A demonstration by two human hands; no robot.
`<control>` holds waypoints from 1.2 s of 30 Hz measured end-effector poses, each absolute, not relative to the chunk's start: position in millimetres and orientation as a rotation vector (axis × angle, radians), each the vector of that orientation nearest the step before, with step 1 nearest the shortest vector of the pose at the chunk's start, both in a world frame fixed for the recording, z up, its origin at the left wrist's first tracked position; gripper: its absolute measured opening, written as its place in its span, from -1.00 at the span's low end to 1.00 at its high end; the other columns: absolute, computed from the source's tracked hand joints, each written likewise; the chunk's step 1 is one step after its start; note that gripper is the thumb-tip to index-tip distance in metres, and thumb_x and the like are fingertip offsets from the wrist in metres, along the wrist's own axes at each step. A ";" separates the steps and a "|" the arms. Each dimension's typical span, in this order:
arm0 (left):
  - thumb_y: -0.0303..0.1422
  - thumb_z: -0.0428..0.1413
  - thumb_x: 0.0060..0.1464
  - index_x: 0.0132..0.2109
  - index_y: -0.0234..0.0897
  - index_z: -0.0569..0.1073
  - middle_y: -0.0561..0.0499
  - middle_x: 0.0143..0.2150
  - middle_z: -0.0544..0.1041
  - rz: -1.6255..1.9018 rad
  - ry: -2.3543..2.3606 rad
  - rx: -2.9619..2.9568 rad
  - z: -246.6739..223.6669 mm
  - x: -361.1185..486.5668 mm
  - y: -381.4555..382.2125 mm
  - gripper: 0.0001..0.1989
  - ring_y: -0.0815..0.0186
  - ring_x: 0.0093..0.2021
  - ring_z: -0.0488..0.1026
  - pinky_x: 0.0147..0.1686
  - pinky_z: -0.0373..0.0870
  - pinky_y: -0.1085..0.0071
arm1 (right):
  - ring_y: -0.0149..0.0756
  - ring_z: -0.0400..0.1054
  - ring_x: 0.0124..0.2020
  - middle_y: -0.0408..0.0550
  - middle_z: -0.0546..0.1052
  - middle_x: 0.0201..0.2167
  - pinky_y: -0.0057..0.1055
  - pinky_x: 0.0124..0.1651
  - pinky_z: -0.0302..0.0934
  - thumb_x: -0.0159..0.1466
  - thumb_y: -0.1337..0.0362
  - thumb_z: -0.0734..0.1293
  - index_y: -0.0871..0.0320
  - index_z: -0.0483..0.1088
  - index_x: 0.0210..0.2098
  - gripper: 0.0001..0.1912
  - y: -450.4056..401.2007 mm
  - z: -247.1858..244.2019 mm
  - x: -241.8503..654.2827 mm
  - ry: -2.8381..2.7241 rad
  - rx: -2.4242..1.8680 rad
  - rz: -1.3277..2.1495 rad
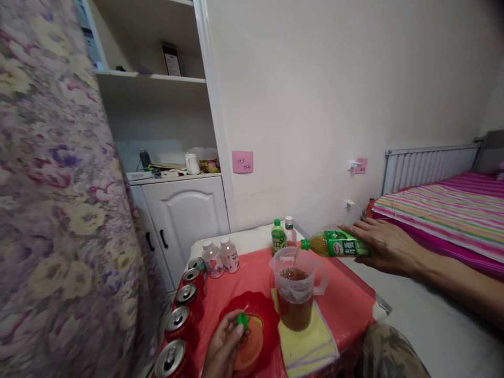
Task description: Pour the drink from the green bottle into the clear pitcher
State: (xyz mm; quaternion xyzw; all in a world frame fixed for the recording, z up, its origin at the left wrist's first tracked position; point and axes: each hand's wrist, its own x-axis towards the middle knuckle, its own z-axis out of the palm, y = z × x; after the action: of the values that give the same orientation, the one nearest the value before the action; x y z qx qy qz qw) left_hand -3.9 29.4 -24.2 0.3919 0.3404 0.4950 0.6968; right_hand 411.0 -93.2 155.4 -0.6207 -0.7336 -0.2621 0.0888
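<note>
My right hand (376, 244) grips a green-labelled drink bottle (334, 244), tipped sideways with its mouth over a clear plastic pitcher (296, 294). A thin stream runs from the bottle into the brown, frothy liquid inside the pitcher. The pitcher, with its handle to the right, stands on a folded yellow cloth (311, 349). Low in the view, my left hand (226, 341) pinches a green bottle cap (242, 320) between thumb and finger. That hand is over a red scalloped dish (270, 315), in which an orange round item (250, 346) is partly hidden by my fingers.
Several opened red cans (179, 320) line the table's left edge. Two clear patterned bottles (224, 257) stand behind them. At the back, a green bottle (277, 237) and a white-capped bottle (290, 231) stand close behind the pitcher. A red cloth (342, 299) covers the table.
</note>
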 end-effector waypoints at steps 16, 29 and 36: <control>-0.20 0.50 -0.28 -0.17 -0.23 0.62 -0.01 -0.29 0.64 1.107 0.749 0.894 -23.5 -4.8 29.2 -0.53 0.29 -0.27 0.55 -0.22 0.49 0.42 | -0.01 0.43 -0.14 0.05 0.56 -0.12 -0.18 -0.17 0.22 0.27 0.13 0.37 0.07 0.22 0.23 -0.43 -96.8 162.5 407.0 -2.198 -1.857 -0.822; -0.21 0.48 -0.20 -0.14 -0.22 0.60 0.01 -0.27 0.65 1.098 0.704 0.888 -28.8 -6.1 30.4 -0.56 0.33 -0.27 0.54 -0.23 0.48 0.47 | 0.03 0.44 -0.08 0.07 0.55 -0.09 -0.15 -0.12 0.26 0.26 0.17 0.37 0.07 0.22 0.25 -0.41 -98.1 160.9 411.2 -2.183 -1.890 -0.769; -0.21 0.50 -0.24 -0.16 -0.23 0.61 0.01 -0.30 0.64 1.102 0.709 0.879 -26.2 -5.9 28.5 -0.54 0.33 -0.30 0.54 -0.26 0.48 0.46 | 0.04 0.44 -0.07 0.10 0.55 -0.08 -0.11 -0.08 0.28 0.26 0.18 0.37 0.11 0.23 0.25 -0.40 -96.9 160.8 411.0 -2.185 -1.880 -0.772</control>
State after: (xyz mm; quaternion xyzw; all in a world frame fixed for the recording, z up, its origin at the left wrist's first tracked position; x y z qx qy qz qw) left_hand -5.9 28.5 -26.2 0.3951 0.3189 0.4958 0.7046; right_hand 411.0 -96.9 160.8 -0.6279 -0.7300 -0.2580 0.0787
